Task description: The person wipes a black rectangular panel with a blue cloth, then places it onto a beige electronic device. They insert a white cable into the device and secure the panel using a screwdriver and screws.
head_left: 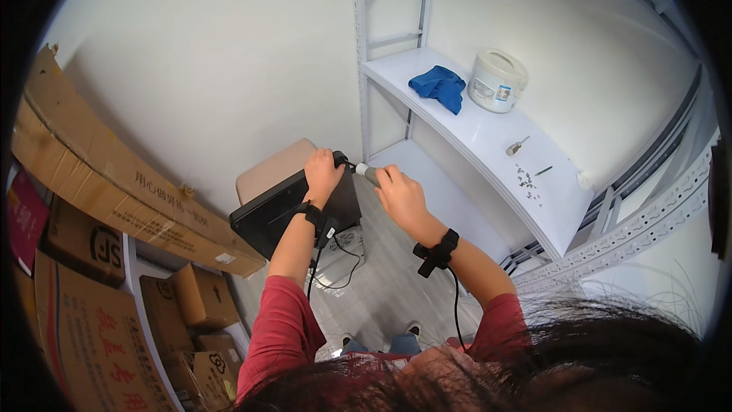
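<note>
A flat black rectangular panel [293, 217] leans at a slant in front of me, against a beige padded seat [276, 169]. My left hand [323, 174] is closed on the panel's far right corner, by a small black part [340, 159]. My right hand [399, 195] grips the grey-and-white handle of a screwdriver [366, 173]. The tool points left toward that black part, close to my left fingertips. Whether its tip sits in a screw is too small to tell. Both wrists wear black straps with cables.
To the right, a white shelf [488, 141] holds a blue cloth [440, 88], a white rice cooker [497, 80], another screwdriver [517, 146], a thin green tool [544, 171] and several small screws [526, 180]. Cardboard boxes [114, 175] line the left. A black cable [352, 273] hangs below the panel.
</note>
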Demonstrator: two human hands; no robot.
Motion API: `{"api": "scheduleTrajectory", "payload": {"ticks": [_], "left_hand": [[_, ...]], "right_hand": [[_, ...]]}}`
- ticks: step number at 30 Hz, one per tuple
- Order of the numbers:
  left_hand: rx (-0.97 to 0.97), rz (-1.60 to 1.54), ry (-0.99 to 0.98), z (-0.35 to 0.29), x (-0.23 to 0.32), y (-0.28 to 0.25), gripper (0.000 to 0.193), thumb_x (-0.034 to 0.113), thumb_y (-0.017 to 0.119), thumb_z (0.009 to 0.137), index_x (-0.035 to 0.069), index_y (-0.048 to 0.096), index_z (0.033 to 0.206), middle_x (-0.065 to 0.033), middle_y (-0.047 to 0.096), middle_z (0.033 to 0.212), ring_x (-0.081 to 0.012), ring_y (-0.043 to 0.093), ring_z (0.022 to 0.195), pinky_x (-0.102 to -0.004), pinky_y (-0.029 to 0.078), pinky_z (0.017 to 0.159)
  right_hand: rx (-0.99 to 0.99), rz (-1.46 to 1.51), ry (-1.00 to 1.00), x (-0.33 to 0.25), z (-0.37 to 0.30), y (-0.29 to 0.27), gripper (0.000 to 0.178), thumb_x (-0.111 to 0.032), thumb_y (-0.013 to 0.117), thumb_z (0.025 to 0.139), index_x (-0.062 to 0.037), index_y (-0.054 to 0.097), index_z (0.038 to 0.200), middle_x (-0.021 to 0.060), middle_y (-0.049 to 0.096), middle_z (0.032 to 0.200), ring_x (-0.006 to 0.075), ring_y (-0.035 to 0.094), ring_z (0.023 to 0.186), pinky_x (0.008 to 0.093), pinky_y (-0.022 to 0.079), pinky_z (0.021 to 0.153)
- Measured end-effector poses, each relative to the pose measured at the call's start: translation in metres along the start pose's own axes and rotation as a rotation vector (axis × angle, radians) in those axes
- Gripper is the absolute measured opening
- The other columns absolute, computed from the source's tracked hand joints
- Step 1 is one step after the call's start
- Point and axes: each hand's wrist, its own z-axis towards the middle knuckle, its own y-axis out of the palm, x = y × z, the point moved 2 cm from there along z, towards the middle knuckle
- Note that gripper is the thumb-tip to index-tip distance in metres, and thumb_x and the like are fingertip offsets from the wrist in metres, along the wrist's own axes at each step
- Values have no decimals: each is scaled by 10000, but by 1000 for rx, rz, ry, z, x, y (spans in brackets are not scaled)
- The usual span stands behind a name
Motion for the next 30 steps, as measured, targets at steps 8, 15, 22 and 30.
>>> {"api": "scheduleTrajectory", "payload": {"ticks": [8, 15, 22, 30], "left_hand": [[-19, 20, -11, 2, 2, 1, 346, 254, 785, 606, 35, 607, 807, -116, 584, 802, -307, 587, 809, -407, 486, 684], [7, 14, 1, 0, 0, 1, 343, 244, 789, 594, 31, 604, 789, -119, 584, 783, -312, 589, 784, -413, 483, 666], [9, 23, 7, 1, 4, -1, 323, 232, 780, 600, 29, 589, 764, -113, 582, 790, -304, 586, 791, -409, 482, 675], [39, 3, 24, -2, 6, -3, 317, 232, 778, 608, 31, 589, 765, -107, 581, 788, -302, 586, 790, -403, 484, 675]], "right_hand": [[-68, -22, 422, 8, 1, 15, 326, -247, 679, 802, -18, 487, 933, 150, 568, 794, 314, 583, 533, 394, 473, 480], [-181, 24, 141, -2, -17, 5, 410, -212, 688, 772, -5, 463, 1044, 169, 591, 712, 361, 592, 566, 424, 466, 488], [-84, 161, 381, 2, -2, 6, 335, -274, 697, 784, 1, 534, 886, 178, 588, 697, 346, 587, 556, 408, 461, 483], [34, -29, 267, 4, -6, 6, 262, -224, 681, 794, -22, 568, 917, 132, 539, 943, 307, 609, 617, 397, 493, 521]]}}
